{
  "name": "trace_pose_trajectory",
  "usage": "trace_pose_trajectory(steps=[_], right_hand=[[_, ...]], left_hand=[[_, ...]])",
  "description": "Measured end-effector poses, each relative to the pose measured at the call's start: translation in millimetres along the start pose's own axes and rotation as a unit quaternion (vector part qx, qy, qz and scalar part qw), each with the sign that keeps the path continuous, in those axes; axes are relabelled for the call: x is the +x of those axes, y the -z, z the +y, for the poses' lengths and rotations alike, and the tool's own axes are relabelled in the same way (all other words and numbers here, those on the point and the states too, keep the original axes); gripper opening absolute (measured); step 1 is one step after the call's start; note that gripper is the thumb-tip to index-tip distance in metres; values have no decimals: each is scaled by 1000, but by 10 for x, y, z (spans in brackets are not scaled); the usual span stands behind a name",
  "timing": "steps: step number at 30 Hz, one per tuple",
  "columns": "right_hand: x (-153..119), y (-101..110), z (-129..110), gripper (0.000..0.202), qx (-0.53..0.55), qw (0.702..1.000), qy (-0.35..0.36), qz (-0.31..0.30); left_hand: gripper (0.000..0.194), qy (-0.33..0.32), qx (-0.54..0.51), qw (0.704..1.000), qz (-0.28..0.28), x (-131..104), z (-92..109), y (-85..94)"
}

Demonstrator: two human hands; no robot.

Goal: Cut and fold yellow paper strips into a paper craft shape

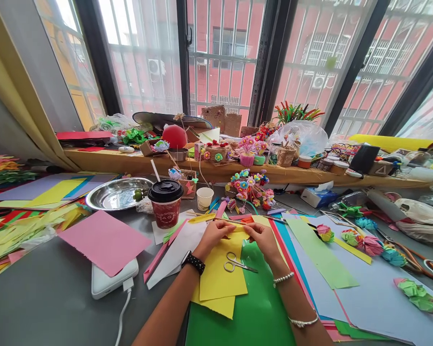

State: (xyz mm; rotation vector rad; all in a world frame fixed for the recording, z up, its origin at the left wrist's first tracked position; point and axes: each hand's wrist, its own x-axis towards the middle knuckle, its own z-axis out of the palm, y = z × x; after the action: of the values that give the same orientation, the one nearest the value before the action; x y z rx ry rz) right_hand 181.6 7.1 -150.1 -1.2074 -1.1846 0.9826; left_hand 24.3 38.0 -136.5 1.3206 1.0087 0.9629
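Observation:
My left hand [216, 234] and my right hand [262, 236] are close together over the middle of the table, fingers closed. Between their fingertips stretches a narrow strip of yellow paper [239, 231], pinched at both ends. Just beyond the strip, a thin dark stick or similar item is partly hidden by the fingers. Below the hands, small metal scissors [232, 262] lie on yellow paper sheets [220, 286], their blade tips reaching over a shiny green sheet [248, 317]. White paper [176, 252] lies left of my left hand.
A lidded drink cup [165, 211] with a straw stands beside a metal plate [110, 194]. Pink paper [106, 240] covers part of a white power bank [111, 283] with a cable. Right are coloured sheets [393, 307] and folded paper flowers [371, 245]. Crafts crowd the windowsill [216, 168].

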Motion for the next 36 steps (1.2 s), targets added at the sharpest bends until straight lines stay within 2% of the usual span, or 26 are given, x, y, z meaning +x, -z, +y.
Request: trace_pose_trajectory(steps=[5, 9, 18, 32, 36], right_hand=[[18, 16, 8, 26, 6, 1000, 9, 24], [30, 19, 7, 26, 19, 999, 9, 27], [25, 17, 5, 24, 29, 999, 14, 25], [23, 19, 1, 23, 24, 999, 19, 19], [-1, -12, -20, 24, 53, 998, -6, 24]], left_hand=[[34, 3, -28, 1000, -1, 16, -27, 50], [31, -18, -57, 998, 25, 23, -40, 61], [27, -56, -52, 996, 34, -28, 11, 36], [22, -48, -56, 997, 31, -14, -4, 41], [22, -17, -120, 992, 43, -30, 14, 16]])
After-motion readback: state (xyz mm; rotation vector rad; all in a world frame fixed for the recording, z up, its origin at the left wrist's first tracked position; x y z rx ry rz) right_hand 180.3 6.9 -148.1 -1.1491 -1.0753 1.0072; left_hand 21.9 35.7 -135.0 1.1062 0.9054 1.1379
